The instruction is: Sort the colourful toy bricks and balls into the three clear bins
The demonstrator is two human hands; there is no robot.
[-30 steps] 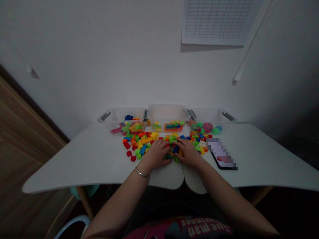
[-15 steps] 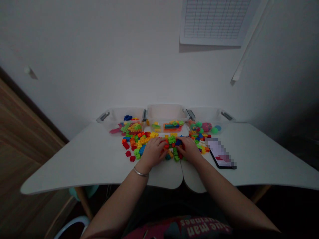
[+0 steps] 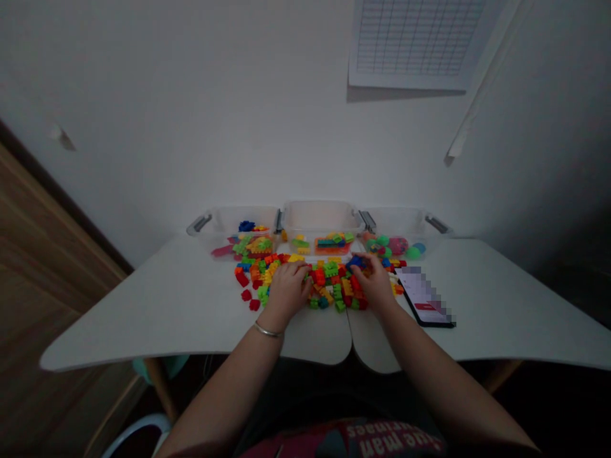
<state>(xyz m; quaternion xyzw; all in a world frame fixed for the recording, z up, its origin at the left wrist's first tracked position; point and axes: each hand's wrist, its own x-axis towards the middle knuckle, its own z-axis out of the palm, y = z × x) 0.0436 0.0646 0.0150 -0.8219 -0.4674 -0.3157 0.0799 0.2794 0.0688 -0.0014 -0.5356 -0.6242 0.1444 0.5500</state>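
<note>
At the right of a loose pile of plastic building bricks (image 3: 330,270), my right hand (image 3: 378,284) pinches a dark blue building brick (image 3: 354,261) between thumb and fingers. My left hand (image 3: 287,287), a bangle on its wrist, rests on the pile's left part. Its thumb and fingers are apart, and red and green bricks show around the fingertips. The palm hides the bricks beneath it. Red, orange, yellow and green bricks lie between the two hands.
Behind the pile stand three clear boxes: a left box (image 3: 224,219) with bricks, a middle box (image 3: 321,216) with several pieces, and a right box (image 3: 398,219) with balls. A phone (image 3: 422,299) lies right of my right hand on the white table (image 3: 482,299).
My right hand has shifted right and slightly up with the blue brick, uncovering red and orange bricks. My left hand has moved slightly left.
</note>
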